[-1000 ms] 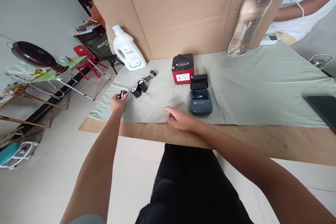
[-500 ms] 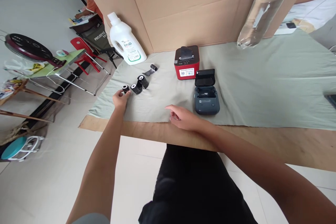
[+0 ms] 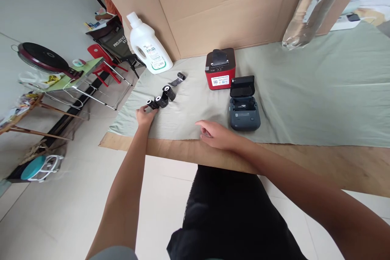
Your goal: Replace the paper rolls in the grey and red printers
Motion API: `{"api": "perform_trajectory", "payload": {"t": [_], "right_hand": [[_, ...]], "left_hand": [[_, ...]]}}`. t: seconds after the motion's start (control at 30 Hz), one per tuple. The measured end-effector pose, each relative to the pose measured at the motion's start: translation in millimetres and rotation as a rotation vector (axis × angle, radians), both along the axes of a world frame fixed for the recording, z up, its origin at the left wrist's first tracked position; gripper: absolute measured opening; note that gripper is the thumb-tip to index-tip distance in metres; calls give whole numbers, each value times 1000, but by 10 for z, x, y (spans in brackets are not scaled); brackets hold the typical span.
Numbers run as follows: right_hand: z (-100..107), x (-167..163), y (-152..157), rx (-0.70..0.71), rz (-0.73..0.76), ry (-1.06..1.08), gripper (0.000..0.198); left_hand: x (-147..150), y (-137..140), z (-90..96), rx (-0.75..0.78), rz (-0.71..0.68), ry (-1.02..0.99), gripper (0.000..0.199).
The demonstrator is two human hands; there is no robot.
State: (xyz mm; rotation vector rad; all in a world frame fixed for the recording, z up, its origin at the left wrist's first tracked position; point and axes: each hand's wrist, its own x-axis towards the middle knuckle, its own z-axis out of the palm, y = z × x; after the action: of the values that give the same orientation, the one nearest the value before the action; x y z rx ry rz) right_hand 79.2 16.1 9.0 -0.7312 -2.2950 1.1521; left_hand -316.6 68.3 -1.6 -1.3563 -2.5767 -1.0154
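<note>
My left hand [image 3: 145, 116] is at the near left of the cloth, with thumb and fingers around the nearest black ribbon roll [image 3: 150, 104]. Close beside this roll stand two more black ribbon rolls [image 3: 161, 102] [image 3: 170, 93], joined by dark film. A smaller black roll [image 3: 181, 76] lies farther back with a loose strip. My right hand [image 3: 215, 134] rests near the table's front edge, holding nothing, its index finger stretched out and the others loosely bent. To its right sits a dark blue portable printer [image 3: 244, 118] with the lid raised. A red and black printer [image 3: 219, 74] stands behind it.
A white detergent bottle [image 3: 150, 48] stands at the back left against a cardboard sheet [image 3: 225, 4]. A plastic-wrapped roll [image 3: 313, 8] leans at the back right. Green cloth [image 3: 317, 97] covers the table above a bare wooden edge [image 3: 176, 151]. A person [image 3: 109, 6] is behind at left.
The whole view has shifted slightly. My left hand and its ribbon roll have come closer to the neighbouring roll. My right hand stays in about the same place.
</note>
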Motion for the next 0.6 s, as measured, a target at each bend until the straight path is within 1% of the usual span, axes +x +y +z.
{"api": "perform_trajectory", "payload": {"t": [0.07, 0.1, 0.13, 0.2, 0.27, 0.3, 0.37, 0.43, 0.53, 0.6], "right_hand": [[-22, 0, 7, 10, -8, 4, 43], [-33, -2, 10, 16, -11, 6, 43], [-45, -3, 14, 21, -13, 8, 43], [-63, -7, 20, 36, -8, 15, 44], [-75, -7, 26, 52, -5, 24, 44], [-78, -4, 30, 56, -6, 30, 44], [-81, 4, 42, 59, -10, 41, 44], [-84, 13, 60, 54, -13, 50, 44], [-93, 18, 85, 55, -20, 58, 44], [-92, 14, 88, 51, -26, 77, 45]], "left_hand": [[90, -64, 45, 136, 59, -2, 33], [142, -88, 82, 187, 55, 12, 31], [198, -101, 128, 205, 11, 47, 31], [312, -87, 234, 159, -133, 136, 35], [416, -28, 340, 35, -276, 238, 40], [459, 10, 385, -32, -323, 286, 42], [516, 76, 449, -120, -365, 351, 41], [536, 102, 480, -141, -389, 364, 42], [544, 30, 499, -126, -400, 321, 38], [584, -89, 521, -52, -411, 310, 31]]}}
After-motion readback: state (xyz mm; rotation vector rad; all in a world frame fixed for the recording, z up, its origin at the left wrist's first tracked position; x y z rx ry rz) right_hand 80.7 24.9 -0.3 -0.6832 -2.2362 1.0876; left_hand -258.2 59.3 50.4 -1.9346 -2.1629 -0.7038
